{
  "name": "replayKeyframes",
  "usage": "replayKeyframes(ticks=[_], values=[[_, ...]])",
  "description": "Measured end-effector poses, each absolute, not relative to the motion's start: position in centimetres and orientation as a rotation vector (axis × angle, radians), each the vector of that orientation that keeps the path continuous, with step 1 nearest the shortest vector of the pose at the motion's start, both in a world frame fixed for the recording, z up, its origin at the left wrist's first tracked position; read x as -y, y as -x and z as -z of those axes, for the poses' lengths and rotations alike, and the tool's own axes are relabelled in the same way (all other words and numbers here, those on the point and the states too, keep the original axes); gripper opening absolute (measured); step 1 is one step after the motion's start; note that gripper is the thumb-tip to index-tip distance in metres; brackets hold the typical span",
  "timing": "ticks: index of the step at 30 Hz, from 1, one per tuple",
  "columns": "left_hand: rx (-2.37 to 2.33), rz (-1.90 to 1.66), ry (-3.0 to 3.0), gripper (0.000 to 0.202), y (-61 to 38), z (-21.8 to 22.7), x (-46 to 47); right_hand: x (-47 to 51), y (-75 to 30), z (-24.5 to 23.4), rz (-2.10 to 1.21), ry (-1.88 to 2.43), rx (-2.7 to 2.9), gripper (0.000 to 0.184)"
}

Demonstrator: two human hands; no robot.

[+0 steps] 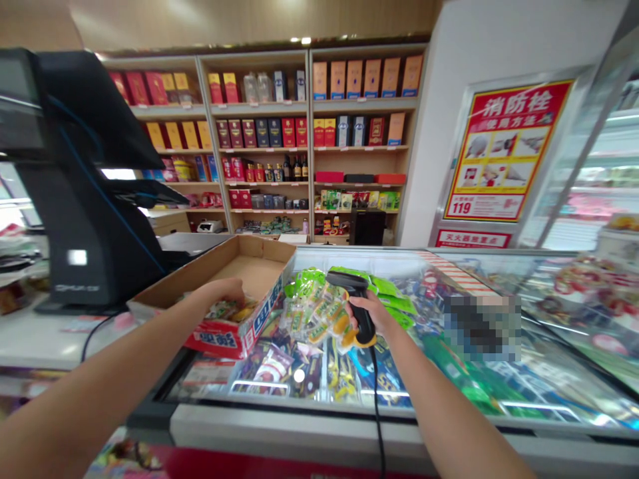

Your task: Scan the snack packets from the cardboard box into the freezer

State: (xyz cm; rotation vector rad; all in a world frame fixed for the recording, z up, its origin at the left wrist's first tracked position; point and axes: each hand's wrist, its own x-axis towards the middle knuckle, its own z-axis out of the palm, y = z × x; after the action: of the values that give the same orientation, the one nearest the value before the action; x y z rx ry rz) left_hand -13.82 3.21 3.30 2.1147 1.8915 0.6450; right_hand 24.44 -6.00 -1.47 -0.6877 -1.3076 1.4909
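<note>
Glass-topped shop freezer (299, 418) below. Right hand (372, 316) grips black corded barcode scanner (360, 283); left hand (219, 293) curls inside open cardboard carton (222, 336), grip unclear.

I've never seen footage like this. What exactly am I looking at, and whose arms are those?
This picture comes from a camera worn on a person's head, so those arms are their own. Their left hand reaches into an open brown cardboard box with a red-printed side, which rests on a glass-topped shop freezer. Their right hand grips a black handheld barcode scanner with a black cable. Clear packets with green tops sit beside it. Further back stand wooden shelves of boxes and bottles.
</note>
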Motion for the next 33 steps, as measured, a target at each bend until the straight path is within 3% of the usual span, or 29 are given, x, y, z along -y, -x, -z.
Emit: replayKeyframes(ticks=[3,6,10,15,21,33], values=[[-2.062,-0.423,-2.102,0.023,13.3,-4.9,-2.7,6.1,-24.4,1.3,-1.496,0.686,1.302,0.031],[-1.952,-0.775,-2.106,0.025,11.7,-7.4,-1.4,6.2,-24.4,1.3,-1.491,0.685,1.314,0.032],[-1.362,-1.210,-1.803,0.048,7.2,-9.2,1.5,6.2,-24.3,1.2,-1.496,0.685,1.317,0.033],[-0.872,-1.355,-1.635,0.058,0.1,-5.4,3.7,6.2,-24.5,1.1,-1.502,0.675,1.313,0.032],[-0.735,-1.472,-1.437,0.061,-3.4,0.8,2.6,6.5,-24.4,1.0,-1.486,0.664,1.337,0.032],[-0.688,-1.336,-1.361,0.066,-2.5,2.0,2.6,7.4,-23.9,0.6,-1.497,0.708,1.478,0.030]])
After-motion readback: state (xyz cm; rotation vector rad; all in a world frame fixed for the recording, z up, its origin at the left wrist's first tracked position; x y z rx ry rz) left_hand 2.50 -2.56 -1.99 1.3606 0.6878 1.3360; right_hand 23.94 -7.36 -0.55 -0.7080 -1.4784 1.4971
